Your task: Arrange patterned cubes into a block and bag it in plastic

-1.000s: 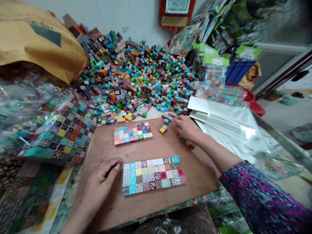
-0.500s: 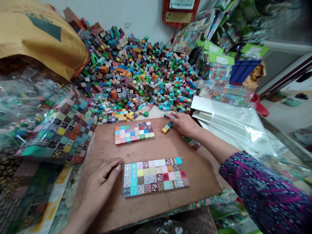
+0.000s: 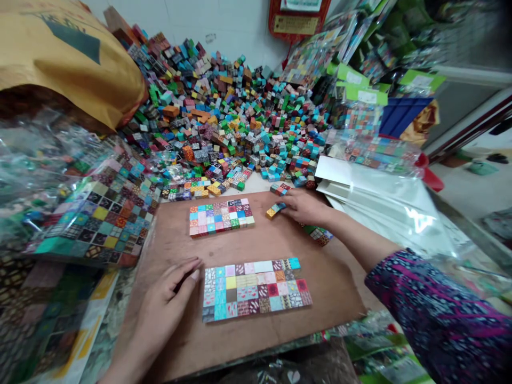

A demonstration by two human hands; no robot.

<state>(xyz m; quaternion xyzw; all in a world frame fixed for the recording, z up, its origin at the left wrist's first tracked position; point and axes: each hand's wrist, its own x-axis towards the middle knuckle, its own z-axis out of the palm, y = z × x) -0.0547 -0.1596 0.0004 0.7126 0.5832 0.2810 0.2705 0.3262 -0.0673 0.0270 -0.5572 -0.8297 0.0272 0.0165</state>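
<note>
My left hand (image 3: 170,293) rests on the brown board (image 3: 240,248), holding nothing, with a gap between thumb and forefinger. Just right of its fingertips lies a flat panel of patterned cube blocks (image 3: 256,290), its top right corner stepped. Farther back is a smaller block panel (image 3: 221,217), untouched. At the board's far right, my right hand (image 3: 304,207) has its fingers closed on the blue end of a short row of blocks (image 3: 274,210) with an orange-yellow near end. More blocks (image 3: 280,189) lie beyond its fingers, and others (image 3: 319,234) sit under the wrist.
A large heap of loose coloured blocks (image 3: 232,117) fills the back against the wall. Plastic-wrapped block sheets (image 3: 108,213) and a yellow sack (image 3: 72,58) stand at left. White cards in clear plastic (image 3: 384,197) lie at right, near a blue bin (image 3: 404,117).
My right hand stays at the same row of blocks, with only a slight shift of fingers and wrist. The left hand and both panels have not moved; the view shifts slightly.
</note>
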